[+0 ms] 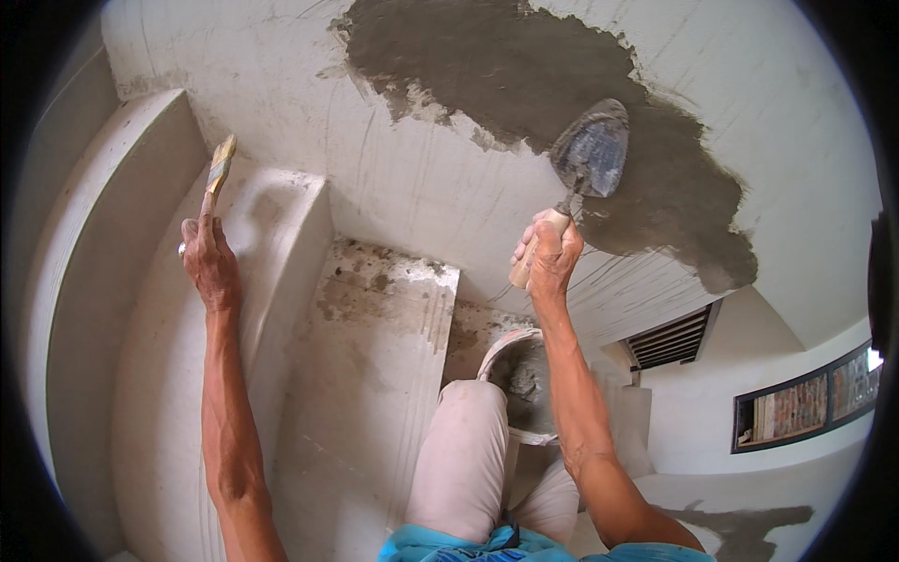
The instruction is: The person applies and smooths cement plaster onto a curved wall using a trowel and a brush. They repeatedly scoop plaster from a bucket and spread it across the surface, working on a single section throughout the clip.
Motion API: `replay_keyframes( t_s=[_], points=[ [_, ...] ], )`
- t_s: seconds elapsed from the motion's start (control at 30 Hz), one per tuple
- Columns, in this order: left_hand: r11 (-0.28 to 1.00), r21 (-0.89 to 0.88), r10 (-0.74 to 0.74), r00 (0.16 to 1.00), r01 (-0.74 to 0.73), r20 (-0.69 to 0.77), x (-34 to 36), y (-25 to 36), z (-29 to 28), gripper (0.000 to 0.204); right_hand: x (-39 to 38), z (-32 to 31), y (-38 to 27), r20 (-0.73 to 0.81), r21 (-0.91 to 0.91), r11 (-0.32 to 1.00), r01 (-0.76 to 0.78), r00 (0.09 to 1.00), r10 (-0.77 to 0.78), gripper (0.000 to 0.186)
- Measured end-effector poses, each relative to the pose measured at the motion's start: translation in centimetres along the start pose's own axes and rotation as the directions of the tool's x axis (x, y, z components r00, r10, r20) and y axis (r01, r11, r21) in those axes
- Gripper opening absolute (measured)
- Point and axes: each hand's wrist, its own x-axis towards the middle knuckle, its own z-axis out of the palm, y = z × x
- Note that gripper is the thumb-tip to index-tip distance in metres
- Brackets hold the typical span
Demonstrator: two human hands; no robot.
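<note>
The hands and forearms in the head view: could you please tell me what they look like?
The left hand and right hand are gloveless, and the left forearm and right forearm are bare. A small shiny spot on the left hand may be a ring. Blue fabric, probably a sleeve, shows by the right upper arm.

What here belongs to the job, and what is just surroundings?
Apparently the job:
- grey metal wooden-handled trowel, right hand
- flat pale-bristled brush, left hand
- white round bucket of grey mix
- dark grey patch on white wall

Likely surroundings:
- black slatted grille
- black-framed window
</note>
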Motion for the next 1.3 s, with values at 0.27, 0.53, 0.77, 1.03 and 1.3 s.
replay_keyframes(
  t_s=[0.27,0.53,0.77,1.03,1.3],
  points=[
    [0.999,-0.048,-0.008,1.0,0.008,-0.007,0.2,0.2,0.3,0.043,2.8,4.9,-1.2,0.288,-0.143,0.989,0.02,0.957,0.023,0.029],
    [1.0,0.005,0.002,1.0,-0.002,0.008,0.0,0.4,-0.6,0.042,2.1,-1.3,-1.9,0.094,-0.119,0.993,0.01,0.996,0.001,0.029],
    [1.0,0.002,-0.004,1.0,0.004,0.023,0.1,-0.5,0.5,0.044,2.2,2.3,-2.1,0.26,-0.161,0.987,0.006,0.965,0.036,0.03],
    [1.0,-0.014,0.006,1.0,-0.006,0.016,0.0,-0.2,-0.4,0.046,3.7,-2.4,-2.6,0.133,-0.085,0.996,-0.003,0.991,0.014,0.028],
    [1.0,0.023,0.017,1.0,-0.017,0.014,-0.2,-0.5,0.6,0.043,1.6,-4.4,-3.5,0.093,-0.12,0.992,0.029,0.995,-0.018,0.025]
  ],
)
